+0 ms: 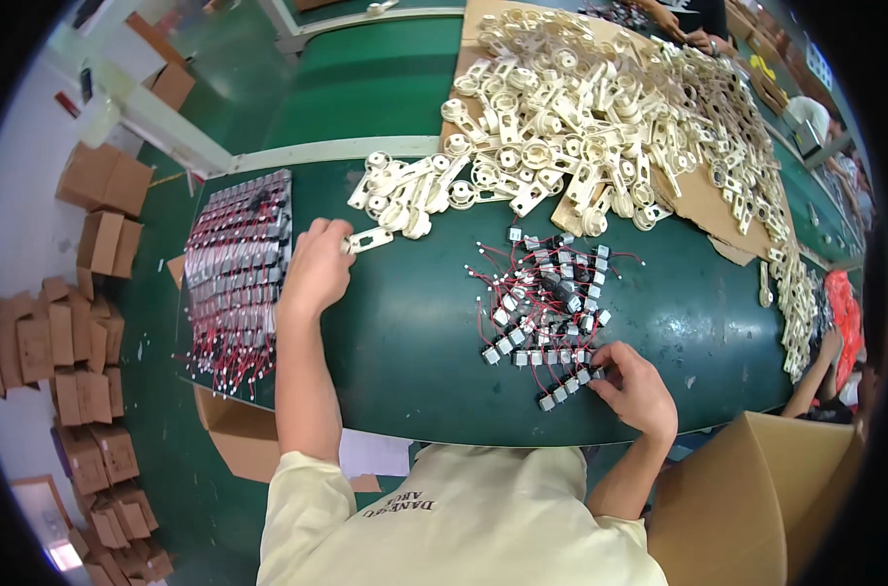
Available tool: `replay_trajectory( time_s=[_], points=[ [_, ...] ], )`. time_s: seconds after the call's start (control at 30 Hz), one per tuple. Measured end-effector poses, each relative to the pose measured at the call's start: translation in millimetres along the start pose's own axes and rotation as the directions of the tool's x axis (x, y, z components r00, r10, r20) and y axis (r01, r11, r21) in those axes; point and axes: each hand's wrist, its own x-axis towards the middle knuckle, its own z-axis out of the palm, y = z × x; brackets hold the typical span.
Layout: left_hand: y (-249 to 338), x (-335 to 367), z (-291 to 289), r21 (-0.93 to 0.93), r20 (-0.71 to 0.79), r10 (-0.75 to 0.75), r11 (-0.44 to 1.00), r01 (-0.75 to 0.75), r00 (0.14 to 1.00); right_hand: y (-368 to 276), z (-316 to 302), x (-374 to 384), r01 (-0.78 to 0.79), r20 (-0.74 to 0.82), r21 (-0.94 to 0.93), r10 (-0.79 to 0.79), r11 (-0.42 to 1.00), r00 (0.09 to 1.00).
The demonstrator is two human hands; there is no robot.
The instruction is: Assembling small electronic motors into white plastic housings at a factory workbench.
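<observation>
My left hand (319,266) is closed on the end of a cream plastic part (372,239), which has a slot in its flat arm. Just beyond it, a small group of similar cream parts (405,190) lies on the green table (395,342). Thumb and fingertips of my right hand (637,393) pinch the end of a short row of small grey motors (561,393); the fingers partly hide the piece between them. More motors with thin red wires and white plugs (551,293) lie in a loose cluster ahead of that hand.
At the left, many wired motors stand in rows on a sheet (237,254). A large heap of cream parts (580,107) covers cardboard at the back right. An open carton (756,488) stands by my right side. Other people's hands (698,39) work at the far edge.
</observation>
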Motion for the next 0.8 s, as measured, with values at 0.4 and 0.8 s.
replay_trajectory(
  time_s=[0.4,0.8],
  points=[
    [42,-37,-47,-0.41,0.311,0.036,0.907,0.1,0.95,-55,9,-13,0.242,-0.262,0.056,-0.22,0.969,0.94],
    [57,-33,-63,-0.493,0.376,-0.046,0.836,0.242,0.925,-101,87,27,0.299,-0.28,0.367,-0.202,0.881,0.938]
  ],
)
